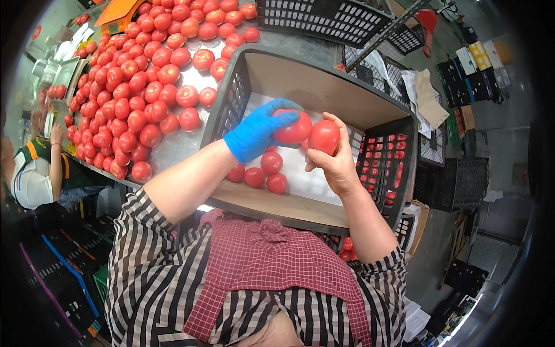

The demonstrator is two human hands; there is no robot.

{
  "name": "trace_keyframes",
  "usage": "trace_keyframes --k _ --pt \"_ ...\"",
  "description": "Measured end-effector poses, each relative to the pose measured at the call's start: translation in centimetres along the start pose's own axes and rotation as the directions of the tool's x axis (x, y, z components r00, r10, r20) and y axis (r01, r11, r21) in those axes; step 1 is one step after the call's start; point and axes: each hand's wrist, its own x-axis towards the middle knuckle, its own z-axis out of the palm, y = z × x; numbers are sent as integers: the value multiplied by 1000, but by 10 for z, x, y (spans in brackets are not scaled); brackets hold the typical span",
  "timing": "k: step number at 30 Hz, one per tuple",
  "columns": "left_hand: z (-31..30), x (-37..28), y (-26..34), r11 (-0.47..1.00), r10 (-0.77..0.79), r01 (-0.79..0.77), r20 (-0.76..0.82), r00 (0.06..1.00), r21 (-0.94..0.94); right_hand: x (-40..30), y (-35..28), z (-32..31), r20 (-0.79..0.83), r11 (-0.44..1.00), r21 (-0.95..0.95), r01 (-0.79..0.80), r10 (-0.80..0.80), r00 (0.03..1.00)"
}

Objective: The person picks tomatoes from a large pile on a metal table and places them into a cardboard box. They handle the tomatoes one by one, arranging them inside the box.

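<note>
My left hand (260, 128), in a blue glove, grips a large red tomato (295, 128). Bare and ungloved, my right hand (336, 160) holds a second red tomato (324, 136) close beside the first. Both hands are over a black plastic crate (236, 54) with perforated ends. Brown cardboard (303, 80) lines its long sides, and white paper (303, 182) covers the bottom. Several tomatoes (272, 162) rest in the crate's near left part. Another tomato below my hands is mostly hidden.
A large heap of tomatoes (130, 99) lies on a metal table (173, 149) to the left. A black crate (321, 21) stands beyond mine. Through the right perforated end, more tomatoes (375, 158) show. A co-worker (34, 169) is at the far left. Crates (470, 182) stand at right.
</note>
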Motion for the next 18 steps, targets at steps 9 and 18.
trace_keyframes --k 9,18 --pt "10 -7 10 933 -84 70 23 996 354 2 -1 -9 -64 1000 23 -2 3 998" --pt "14 -9 8 849 7 -58 99 995 525 5 0 -13 -67 999 34 -11 13 998"
